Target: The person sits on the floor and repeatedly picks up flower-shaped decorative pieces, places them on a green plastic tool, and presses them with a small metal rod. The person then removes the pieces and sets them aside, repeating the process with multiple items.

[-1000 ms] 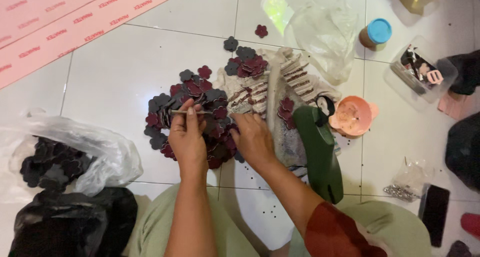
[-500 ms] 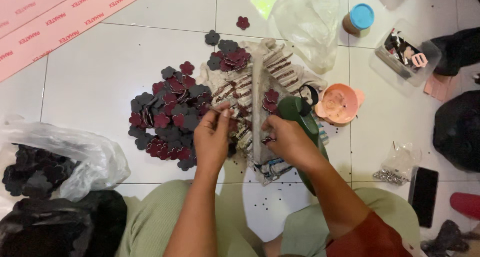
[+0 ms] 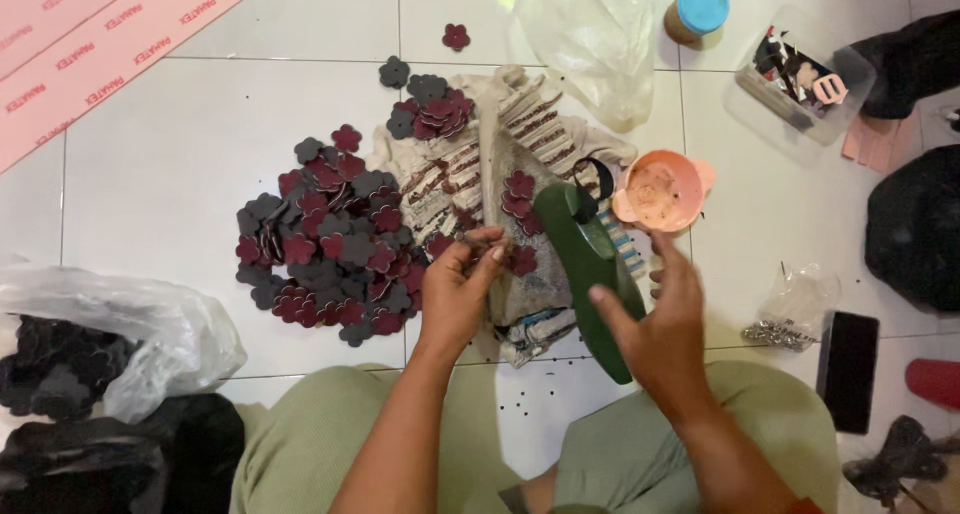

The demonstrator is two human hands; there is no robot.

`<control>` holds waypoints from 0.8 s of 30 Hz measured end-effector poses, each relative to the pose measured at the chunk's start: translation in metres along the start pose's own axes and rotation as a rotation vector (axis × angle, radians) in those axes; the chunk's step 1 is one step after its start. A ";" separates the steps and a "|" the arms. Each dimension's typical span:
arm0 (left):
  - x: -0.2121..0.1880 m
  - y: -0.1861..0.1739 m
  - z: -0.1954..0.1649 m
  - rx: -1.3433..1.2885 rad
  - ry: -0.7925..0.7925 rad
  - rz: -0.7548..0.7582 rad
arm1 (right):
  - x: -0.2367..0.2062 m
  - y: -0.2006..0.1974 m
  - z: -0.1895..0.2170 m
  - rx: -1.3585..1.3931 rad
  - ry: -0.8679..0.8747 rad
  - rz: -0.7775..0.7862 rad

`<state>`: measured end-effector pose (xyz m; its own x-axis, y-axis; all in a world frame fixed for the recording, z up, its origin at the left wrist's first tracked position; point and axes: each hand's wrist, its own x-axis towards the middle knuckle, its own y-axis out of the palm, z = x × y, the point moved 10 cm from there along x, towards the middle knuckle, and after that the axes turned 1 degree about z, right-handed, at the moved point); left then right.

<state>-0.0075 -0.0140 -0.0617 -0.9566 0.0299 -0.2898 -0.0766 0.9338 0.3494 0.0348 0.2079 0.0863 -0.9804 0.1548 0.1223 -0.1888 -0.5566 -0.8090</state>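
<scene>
Your left hand [image 3: 455,294]: grip pinched together on a small thin piece at the fingertips, too small to identify, held just above the striped cloth [image 3: 480,164].

Your right hand [image 3: 655,324]: grip apart, fingers spread, hovering at the lower end of the dark green tool [image 3: 585,259]; whether it touches the tool you cannot tell.

Dark green tool: long, lying tilted across the right edge of the striped cloth, its upper end beside the pink bowl [image 3: 660,189].

Flower-shaped cutouts [image 3: 325,244]: maroon and dark grey, heaped on the white tile floor [image 3: 170,154] to the left of the cloth. A smaller cluster sits on the cloth's upper part, and a few singles lie apart above it.

Pink bowl: on the floor, just right of the cloth.

Clear plastic bag [image 3: 590,34]: crumpled, above the cloth.

Blue-lidded jar [image 3: 697,12]: beside that bag, to its right.

Clear box [image 3: 800,79]: holds small mixed items, right of the jar.

White plastic bag [image 3: 110,344]: at lower left, holding dark cutouts.

Black phone [image 3: 848,369]: flat on the floor at lower right, near a small bag of metal bits [image 3: 790,314].

Pink sheet [image 3: 90,44]: upper left corner.
</scene>
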 end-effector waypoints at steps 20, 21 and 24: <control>0.001 0.013 -0.001 0.139 0.073 -0.040 | 0.001 0.045 -0.050 -0.042 0.018 0.263; -0.001 0.014 -0.007 0.220 0.090 -0.052 | 0.001 0.045 -0.050 -0.047 0.022 0.266; -0.008 0.021 -0.027 0.448 0.134 -0.079 | 0.001 0.046 -0.052 -0.057 0.057 0.277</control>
<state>-0.0088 -0.0043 -0.0274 -0.9829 -0.0664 -0.1717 -0.0503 0.9941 -0.0965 0.0280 0.2246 0.0197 -0.9890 0.0497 -0.1391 0.0909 -0.5373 -0.8385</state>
